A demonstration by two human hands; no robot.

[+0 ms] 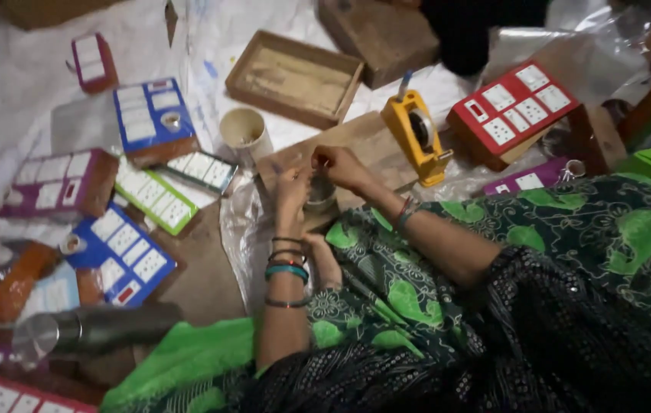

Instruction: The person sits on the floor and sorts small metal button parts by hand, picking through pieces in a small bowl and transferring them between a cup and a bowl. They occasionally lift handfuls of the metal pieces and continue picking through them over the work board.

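- Metal, dull and grey, is what the small round cup (319,195) looks to be made of; it is sitting on the wooden board (364,145) right under both hands, at the near edge of the board by the person's lap.
- The left hand (292,200) is curling in against the cup's left side, fingers bent toward the rim; whether it is truly gripping the cup or only steadying it, I cannot tell from here.
- The right hand (338,166) is hovering just above the cup with thumb and fingertips pinched together, seemingly on some tiny part too small to make out.
- Judging by its look, the cup is handling as light, stiff and a bit slippery, so taking it around the wall near the rim seems the sensible hold; the pinched piece is probably easy to drop.
- A yellow hand tool (417,134) is standing upright on the board's far end, well apart from the hands.
- A pale paper cup (244,131) is resting just left of the board.
- A red switch board (513,111) is lying beyond the tool, and blue, purple and green ones are spreading over the white floor sheet (12,84).
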